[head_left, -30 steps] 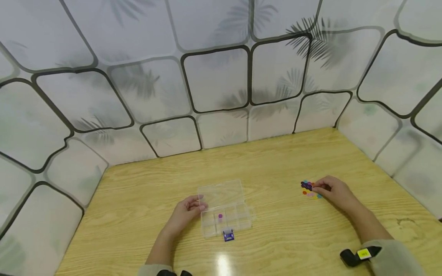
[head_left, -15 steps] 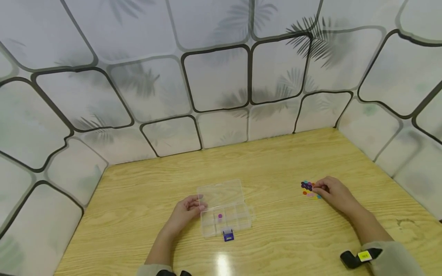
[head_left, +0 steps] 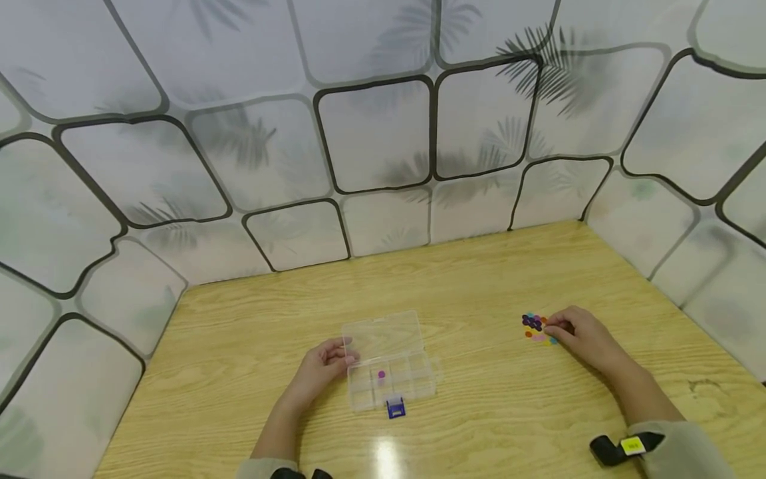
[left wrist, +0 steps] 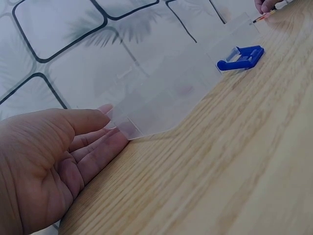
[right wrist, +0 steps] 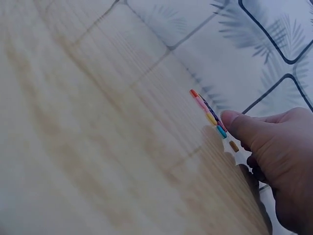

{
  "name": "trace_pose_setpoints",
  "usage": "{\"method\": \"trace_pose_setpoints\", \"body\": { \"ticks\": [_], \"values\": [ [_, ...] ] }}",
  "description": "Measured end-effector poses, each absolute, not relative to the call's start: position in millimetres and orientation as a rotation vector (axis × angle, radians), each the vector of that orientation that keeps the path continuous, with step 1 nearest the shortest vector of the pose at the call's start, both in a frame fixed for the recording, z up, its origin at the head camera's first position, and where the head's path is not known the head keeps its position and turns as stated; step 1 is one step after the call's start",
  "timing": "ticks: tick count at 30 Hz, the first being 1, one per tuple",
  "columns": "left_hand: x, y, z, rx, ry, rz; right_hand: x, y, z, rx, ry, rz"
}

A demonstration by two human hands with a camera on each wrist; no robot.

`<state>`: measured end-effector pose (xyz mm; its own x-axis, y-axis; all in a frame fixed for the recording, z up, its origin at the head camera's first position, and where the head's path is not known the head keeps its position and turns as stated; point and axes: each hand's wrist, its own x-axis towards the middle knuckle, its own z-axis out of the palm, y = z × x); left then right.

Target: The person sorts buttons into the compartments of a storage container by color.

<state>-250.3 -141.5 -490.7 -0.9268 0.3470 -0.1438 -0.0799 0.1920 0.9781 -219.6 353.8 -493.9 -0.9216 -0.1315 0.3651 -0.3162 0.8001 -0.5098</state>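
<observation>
Got left fingers (left wrist: 100,154) curled loosely round the left end of the clear box (head_left: 385,336), lid open. Would go easy there: just enough hold to stop sliding, no shoving. Check the second slot from the left for a lone purple bead (head_left: 382,374), and mind the blue clasp (head_left: 395,408) sticking out at the near edge. Well off to the right across the bench (head_left: 473,412), see right fingers (head_left: 565,314) bunched narrow at the right side of the bead pile (head_left: 531,322). Can't tell if holding one. Best to pinch a single piece, then lift straight up without scattering neighbours.
</observation>
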Motion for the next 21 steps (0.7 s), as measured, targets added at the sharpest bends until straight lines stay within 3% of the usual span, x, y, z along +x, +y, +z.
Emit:
{"method": "trace_pose_setpoints", "body": {
  "ticks": [9,21],
  "values": [
    [-249.8,-141.6,-490.5,0.249,2.138,1.798,-218.0,363.6,-489.5,0.176,-2.747,0.891],
    [-251.7,-142.0,-487.8,0.243,2.157,1.785,-214.5,372.8,-488.1,0.169,-2.765,0.899]
  ]
}}
